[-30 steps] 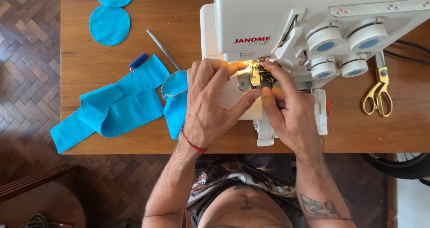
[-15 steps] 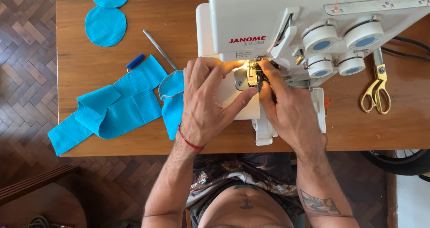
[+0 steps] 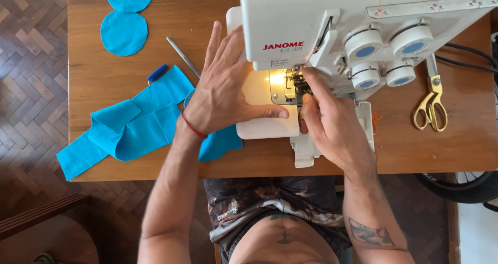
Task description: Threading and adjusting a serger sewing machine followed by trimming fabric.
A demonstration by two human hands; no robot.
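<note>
A white sewing machine [image 3: 337, 20] with several blue-topped dials stands on the wooden table [image 3: 104, 82]. My left hand [image 3: 223, 87] lies flat, fingers spread, on the machine's lit bed, its thumb pointing toward the needle area [image 3: 296, 82]. My right hand [image 3: 327, 124] reaches up from the front, its fingertips pinched at the metal parts by the needle. A long blue fabric strip [image 3: 129, 121] trails left from under my left hand across the table.
Two round blue fabric pieces [image 3: 124, 30] lie at the table's far left. A thin metal tool [image 3: 181, 55] and a small blue pen-like object [image 3: 157, 73] rest near the strip. Gold scissors [image 3: 431, 100] lie to the right of the machine, beside black cables [image 3: 467, 56].
My left hand has slid left and flattened with fingers spread on the machine bed. My right hand stays at the needle area.
</note>
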